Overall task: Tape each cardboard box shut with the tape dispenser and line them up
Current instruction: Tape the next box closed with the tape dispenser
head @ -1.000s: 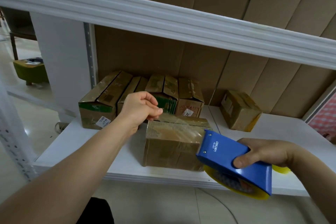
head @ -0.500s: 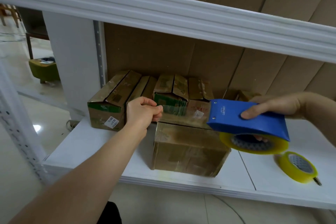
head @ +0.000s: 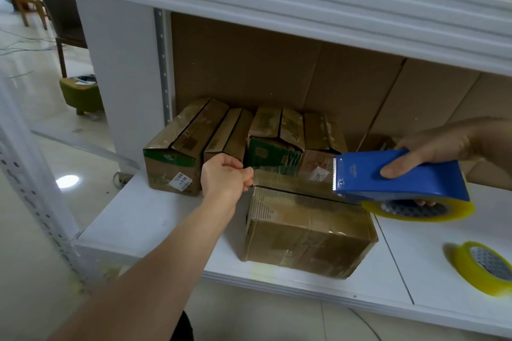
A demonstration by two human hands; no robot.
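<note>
Not much you can actually read here. The leftmost box [head: 173,163] in the back row has a white sticker [head: 180,181] low on its front face with dark printed characters, sitting sideways, and I can't make them out for sure. Two boxes further right of that one, another box [head: 318,166] carries a white label [head: 318,174], also turned sideways, with digits that look like "3011", though I wouldn't swear to it. Right of that box, the blue tape dispenser [head: 399,177] has a small pale brand mark [head: 353,172] printed on its side, too tiny and blurred to read.
</note>
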